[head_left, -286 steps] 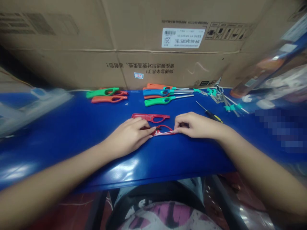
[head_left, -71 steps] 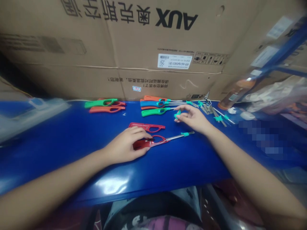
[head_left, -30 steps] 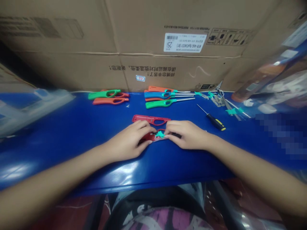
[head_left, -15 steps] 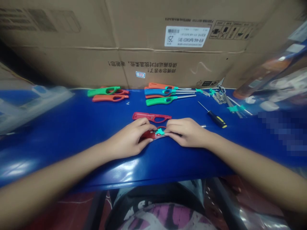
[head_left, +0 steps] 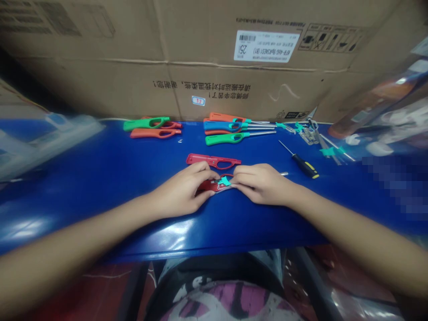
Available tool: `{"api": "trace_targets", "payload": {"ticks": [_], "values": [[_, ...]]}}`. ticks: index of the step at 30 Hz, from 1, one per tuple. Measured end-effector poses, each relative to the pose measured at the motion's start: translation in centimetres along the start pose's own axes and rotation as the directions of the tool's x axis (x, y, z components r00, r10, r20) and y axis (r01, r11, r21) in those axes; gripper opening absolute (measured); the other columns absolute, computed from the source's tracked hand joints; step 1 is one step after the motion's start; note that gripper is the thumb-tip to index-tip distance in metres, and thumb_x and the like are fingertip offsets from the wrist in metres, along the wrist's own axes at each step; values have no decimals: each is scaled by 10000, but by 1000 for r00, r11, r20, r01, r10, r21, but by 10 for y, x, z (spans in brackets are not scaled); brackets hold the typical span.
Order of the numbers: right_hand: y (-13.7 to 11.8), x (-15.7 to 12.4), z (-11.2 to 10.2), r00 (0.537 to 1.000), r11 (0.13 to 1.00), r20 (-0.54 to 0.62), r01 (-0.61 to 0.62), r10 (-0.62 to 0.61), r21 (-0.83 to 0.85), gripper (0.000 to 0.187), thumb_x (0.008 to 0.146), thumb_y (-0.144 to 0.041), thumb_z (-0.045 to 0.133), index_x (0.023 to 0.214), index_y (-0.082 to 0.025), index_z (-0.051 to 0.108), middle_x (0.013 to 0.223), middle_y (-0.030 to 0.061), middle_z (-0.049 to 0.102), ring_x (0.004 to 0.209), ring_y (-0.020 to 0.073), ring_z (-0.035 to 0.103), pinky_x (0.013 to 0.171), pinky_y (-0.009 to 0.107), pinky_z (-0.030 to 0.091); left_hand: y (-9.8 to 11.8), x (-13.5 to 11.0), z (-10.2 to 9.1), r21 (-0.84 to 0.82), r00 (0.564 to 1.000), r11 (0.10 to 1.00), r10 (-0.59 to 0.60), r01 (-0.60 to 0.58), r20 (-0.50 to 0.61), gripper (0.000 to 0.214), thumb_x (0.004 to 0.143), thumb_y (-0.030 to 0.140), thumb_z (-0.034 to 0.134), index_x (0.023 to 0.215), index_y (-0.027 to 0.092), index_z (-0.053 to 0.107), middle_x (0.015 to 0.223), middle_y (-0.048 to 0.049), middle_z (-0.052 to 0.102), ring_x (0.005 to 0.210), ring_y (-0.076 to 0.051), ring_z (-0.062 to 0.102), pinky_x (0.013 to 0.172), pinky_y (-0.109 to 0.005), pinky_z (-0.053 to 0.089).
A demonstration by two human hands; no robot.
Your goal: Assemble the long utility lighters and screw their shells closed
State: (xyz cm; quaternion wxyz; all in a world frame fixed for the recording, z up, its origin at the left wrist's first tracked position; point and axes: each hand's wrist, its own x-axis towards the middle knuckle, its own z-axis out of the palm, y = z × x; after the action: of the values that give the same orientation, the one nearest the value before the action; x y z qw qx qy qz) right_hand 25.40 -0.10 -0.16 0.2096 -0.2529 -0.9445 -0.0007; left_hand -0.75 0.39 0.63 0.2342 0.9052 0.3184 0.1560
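Observation:
On the blue table (head_left: pixel 100 178) my left hand (head_left: pixel 182 189) presses down on a red lighter half-shell (head_left: pixel 210 186), fingers curled over its left end. My right hand (head_left: pixel 262 183) pinches a small teal trigger piece (head_left: pixel 224 181) onto that shell; a metal tube tip (head_left: pixel 283 174) pokes out beyond its knuckles. A second red half-shell (head_left: pixel 214 160) lies just behind both hands.
Finished lighters (head_left: pixel 234 129) in orange, blue and green lie at the back middle, loose handles (head_left: pixel 152 127) at back left. A yellow-black screwdriver (head_left: pixel 302 161) and metal tubes with teal parts (head_left: pixel 314 136) sit right. A large cardboard box (head_left: pixel 214 58) walls the rear.
My right hand came back from the parts pile at right with the teal piece and now holds it on the red shell. The left hand has stayed on the shell.

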Motion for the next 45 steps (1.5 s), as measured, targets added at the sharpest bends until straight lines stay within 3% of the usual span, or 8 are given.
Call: {"api": "trace_targets", "payload": {"ticks": [8, 17, 20, 26, 32, 38, 45], "values": [[-1, 0, -3, 999, 1000, 49, -8, 8, -5, 263, 1023, -223, 473, 944, -164, 716, 880, 53, 681, 709, 138, 578, 605, 270, 380, -1, -1, 1, -8, 1000, 1000, 2, -2, -19, 257, 941, 250, 587, 1188, 190, 629, 1125, -91, 625, 1056, -249, 612, 944, -414, 529], [0, 2, -5, 983, 964, 123, -158, 134, 213, 161, 984, -233, 570, 962, -176, 719, 964, 58, 699, 810, 146, 640, 714, 254, 460, -3, -1, 6, -43, 998, 998, -38, 36, -56, 395, 886, 219, 632, 1278, 172, 610, 1238, -102, 664, 1144, -254, 636, 995, -405, 525], [-2, 2, -5, 985, 966, 126, -146, 121, 212, 172, 993, -238, 562, 959, -177, 718, 967, 57, 702, 801, 142, 637, 707, 251, 459, 0, 0, 6, -79, 997, 996, -40, 34, -72, 390, 867, 235, 653, 1250, 164, 646, 1165, -91, 686, 1038, -232, 663, 892, -354, 547], [-5, 3, -4, 989, 981, 123, -98, 79, 165, 189, 1008, -245, 542, 976, -188, 720, 956, 44, 696, 788, 138, 629, 670, 248, 437, 4, 5, 11, -122, 987, 991, -73, 56, -145, 246, 982, 365, 581, 1056, 183, 729, 890, -34, 685, 788, -160, 629, 688, -275, 478], [-6, 5, -7, 981, 959, 123, -174, 149, 223, 124, 972, -295, 608, 1046, -207, 656, 1058, 57, 657, 867, 150, 628, 712, 255, 469, 1, 6, 13, -158, 986, 987, -62, 37, -157, 179, 966, 323, 608, 955, 176, 709, 824, -7, 653, 701, -126, 582, 637, -247, 440], [-7, 6, -10, 966, 945, 144, -243, 216, 217, 391, 890, -357, 705, 1218, -209, 551, 1143, 81, 660, 918, 186, 652, 724, 280, 512, 0, 5, 11, -135, 990, 991, -22, 3, -140, 154, 958, 291, 610, 967, 170, 705, 886, -35, 670, 792, -155, 612, 678, -264, 458], [-3, 3, -6, 979, 970, 158, -158, 130, 186, 394, 966, -281, 607, 1355, -242, 555, 1287, 86, 699, 1136, 222, 678, 911, 346, 538, -2, 5, 12, -102, 984, 995, 3, -22, -178, 130, 930, 294, 636, 935, 180, 698, 850, -28, 671, 809, -170, 613, 720, -285, 473]]}}
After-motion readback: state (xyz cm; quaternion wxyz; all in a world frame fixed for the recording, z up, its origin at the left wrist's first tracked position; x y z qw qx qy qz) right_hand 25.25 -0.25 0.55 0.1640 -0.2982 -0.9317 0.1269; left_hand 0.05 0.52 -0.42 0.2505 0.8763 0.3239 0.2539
